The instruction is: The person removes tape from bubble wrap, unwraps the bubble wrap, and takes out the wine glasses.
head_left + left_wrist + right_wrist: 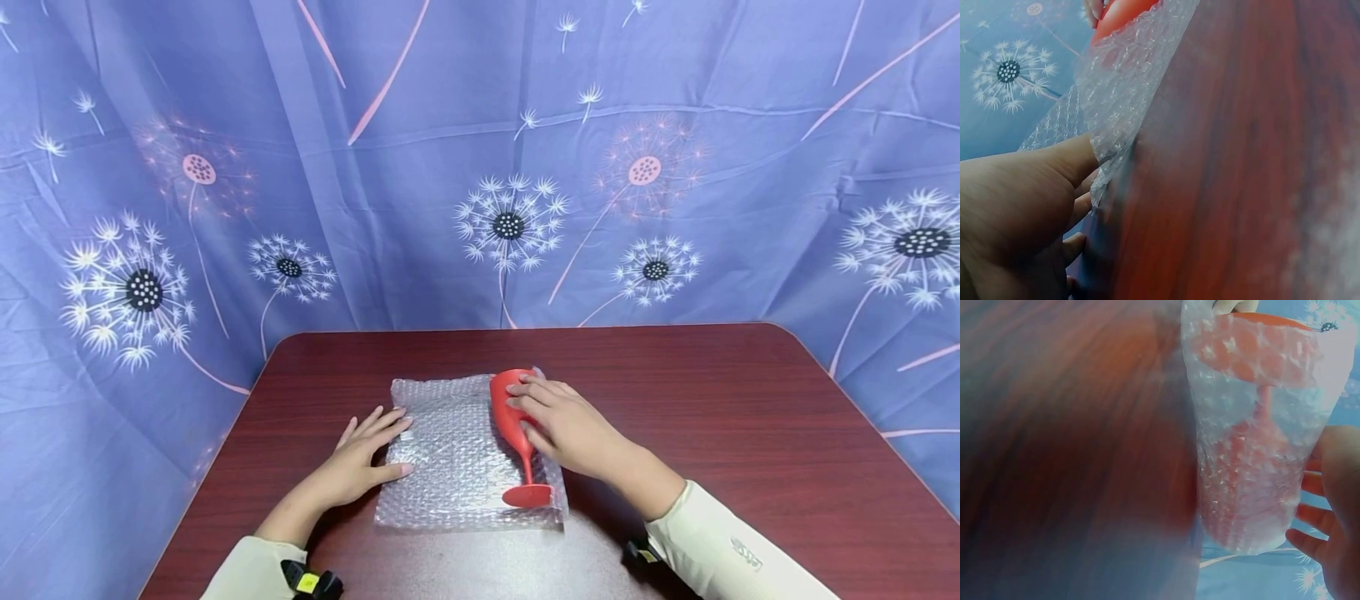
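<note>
A red goblet (pixel 512 423) lies on its side along the right part of a sheet of bubble wrap (pixel 446 471). Its mouth faces away and its foot points toward the person. From the right, the right hand (pixel 581 429) holds the goblet's bowl, fingers over the top and thumb low by the stem. In the right wrist view, bubble wrap (pixel 1244 487) stands up beside the goblet, which shows through it. The left hand (pixel 352 471), fingers spread, rests at the sheet's left edge; in the left wrist view, a wrap corner partly hides its thumb.
The sheet lies on a dark red wooden table (pixel 697 392) with rounded far corners. A blue curtain (pixel 420 242) printed with dandelions hangs behind and at both sides. Dark wrist straps with yellow marks (pixel 307 582) sit by both pale sleeves (pixel 735 550).
</note>
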